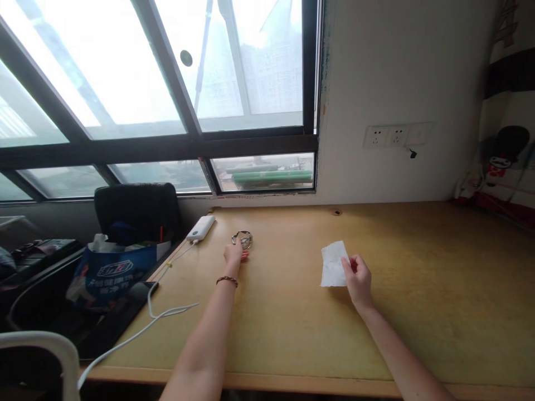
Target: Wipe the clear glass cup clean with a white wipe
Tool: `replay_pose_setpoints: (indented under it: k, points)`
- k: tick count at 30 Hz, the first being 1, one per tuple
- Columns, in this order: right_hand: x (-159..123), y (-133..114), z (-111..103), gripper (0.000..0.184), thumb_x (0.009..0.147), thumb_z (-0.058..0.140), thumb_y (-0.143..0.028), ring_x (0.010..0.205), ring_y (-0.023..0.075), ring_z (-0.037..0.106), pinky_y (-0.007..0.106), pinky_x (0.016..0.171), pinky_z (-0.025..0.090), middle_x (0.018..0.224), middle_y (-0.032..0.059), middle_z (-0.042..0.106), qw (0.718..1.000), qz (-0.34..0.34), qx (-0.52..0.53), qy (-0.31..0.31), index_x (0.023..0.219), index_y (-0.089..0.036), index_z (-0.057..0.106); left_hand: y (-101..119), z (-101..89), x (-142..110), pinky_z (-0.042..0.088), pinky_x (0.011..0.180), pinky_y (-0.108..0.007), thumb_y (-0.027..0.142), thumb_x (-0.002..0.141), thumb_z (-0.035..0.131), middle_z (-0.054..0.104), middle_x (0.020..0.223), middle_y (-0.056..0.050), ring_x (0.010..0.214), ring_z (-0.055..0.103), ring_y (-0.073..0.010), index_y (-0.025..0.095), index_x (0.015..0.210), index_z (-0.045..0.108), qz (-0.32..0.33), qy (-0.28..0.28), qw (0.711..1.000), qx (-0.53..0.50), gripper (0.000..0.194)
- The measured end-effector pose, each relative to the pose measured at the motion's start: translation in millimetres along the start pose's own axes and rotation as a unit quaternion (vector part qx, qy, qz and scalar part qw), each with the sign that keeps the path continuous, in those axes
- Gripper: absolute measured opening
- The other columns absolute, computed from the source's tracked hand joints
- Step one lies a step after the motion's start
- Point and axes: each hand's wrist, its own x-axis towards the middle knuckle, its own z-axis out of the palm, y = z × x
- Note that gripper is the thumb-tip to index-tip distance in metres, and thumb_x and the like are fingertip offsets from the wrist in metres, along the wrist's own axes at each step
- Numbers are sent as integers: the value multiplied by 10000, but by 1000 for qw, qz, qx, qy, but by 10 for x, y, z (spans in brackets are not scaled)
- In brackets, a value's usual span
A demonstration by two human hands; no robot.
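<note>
My left hand (234,253) reaches far across the wooden desk (292,323), with its fingertips closed on a small shiny ring-shaped metal object (243,239), perhaps a bracelet. A beaded band circles that wrist. My right hand (358,278) pinches the right edge of a white paper tissue (333,264), which hangs just above the desk near its middle.
A white power bank (201,228) lies at the desk's back left, and its white cable (154,320) trails off the left edge. A blue printed bag (112,273) and a black chair (136,209) stand left of the desk. Wall sockets (395,135) sit above the desk, and the window is behind.
</note>
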Motion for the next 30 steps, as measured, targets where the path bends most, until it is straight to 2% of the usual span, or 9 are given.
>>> replay_pose_setpoints:
  k: [3, 6, 13, 16, 18, 20, 23, 26, 30]
  points:
    - [7, -13, -17, 316, 752, 504, -406, 482, 90, 298, 201, 441, 260, 520, -68, 311, 1000, 7, 5, -13, 569, -198, 352, 40, -18, -24, 476, 395, -269, 298, 769, 470, 573, 492, -79, 451, 604, -207, 76, 837, 490, -26, -42, 998, -36, 233]
    - [9, -33, -17, 340, 746, 505, -417, 479, 89, 282, 202, 436, 248, 507, -70, 291, 1000, 12, 13, -10, 551, -202, 328, 22, 23, -242, 475, 407, -244, 263, 751, 502, 571, 497, -32, 442, 602, -174, 101, 933, 447, -24, -89, 992, -80, 250]
    - [-27, -65, 18, 323, 734, 511, -436, 473, 90, 315, 204, 436, 270, 494, -55, 365, 999, 18, 16, -31, 556, -186, 413, -30, 466, -1254, 512, 517, -244, 309, 728, 518, 631, 574, -107, 551, 644, -179, 100, 827, 502, -29, -306, 936, -173, 232]
    - [-55, -72, 33, 301, 730, 519, -445, 480, 99, 377, 204, 442, 304, 516, -35, 458, 997, 24, 46, -64, 609, -170, 498, -9, 625, -1652, 510, 517, -229, 282, 697, 552, 638, 595, -92, 569, 647, -173, 110, 833, 494, -36, -385, 897, -214, 227]
    - [-59, -62, 48, 320, 725, 516, -469, 506, 122, 461, 215, 462, 354, 569, -1, 550, 989, 59, 97, -96, 672, -157, 565, -11, 672, -1845, 494, 472, -221, 290, 681, 582, 628, 554, -70, 515, 633, -168, 127, 820, 449, -26, -424, 876, -227, 252]
    - [-47, -38, 64, 393, 725, 489, -520, 542, 159, 543, 246, 487, 411, 631, 48, 619, 967, 141, 178, -113, 694, -144, 599, -31, 675, -1967, 485, 443, -232, 317, 668, 610, 624, 534, -53, 467, 616, -168, 146, 827, 401, 0, -443, 866, -231, 313]
    - [-36, -4, 91, 423, 680, 541, -543, 587, 197, 609, 286, 513, 462, 686, 93, 660, 914, 251, 284, -147, 692, -127, 616, -72, 640, -2036, 491, 446, -255, 352, 650, 638, 629, 553, -43, 465, 615, -175, 157, 848, 367, 28, -447, 863, -235, 388]
    - [-75, -11, 131, 391, 599, 671, -455, 609, 189, 624, 278, 520, 477, 759, 74, 672, 883, 273, 313, -216, 825, -139, 622, -106, 623, -2032, 504, 459, -276, 380, 644, 642, 625, 566, -31, 480, 620, -184, 158, 873, 368, 46, -439, 867, -231, 420]
    - [-153, -34, 193, 418, 622, 667, -425, 645, 175, 626, 278, 559, 490, 852, 69, 660, 871, 270, 298, -282, 941, -166, 588, -157, 661, -2015, 504, 441, -273, 387, 639, 642, 612, 594, -1, 457, 603, -162, 163, 891, 399, 88, -415, 879, -220, 415]
